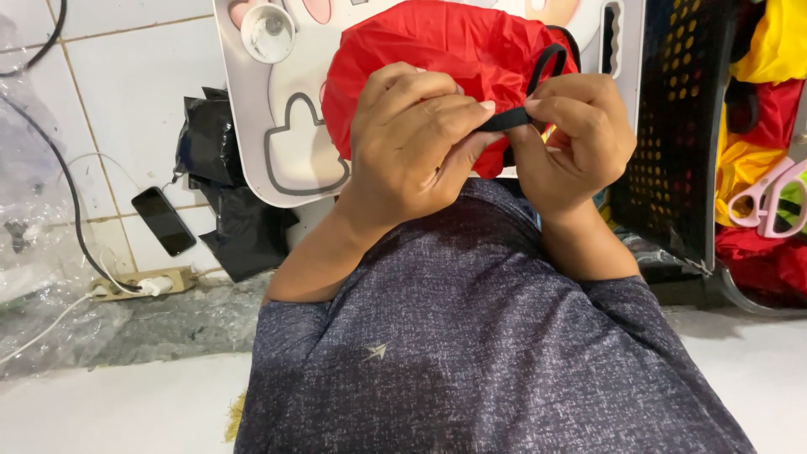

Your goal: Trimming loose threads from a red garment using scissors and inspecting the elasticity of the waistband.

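My left hand (416,139) and my right hand (576,134) are raised close together in front of my chest. Both pinch a black strap (538,80) that loops up from a red fabric piece (437,46). The red fabric lies bunched on a small white table (286,126) with a grey outline drawing on it. My left thumb and fingers press the strap's near end, and my right fingers hold it just beside them. My dark speckled shirt fills the lower part of the view.
A black phone (164,220) and a power strip (143,284) with white plugs lie on the tiled floor at left, near black plastic bags (223,181). A black perforated basket (672,126) holds red and yellow fabric at right, with pink scissors (769,197).
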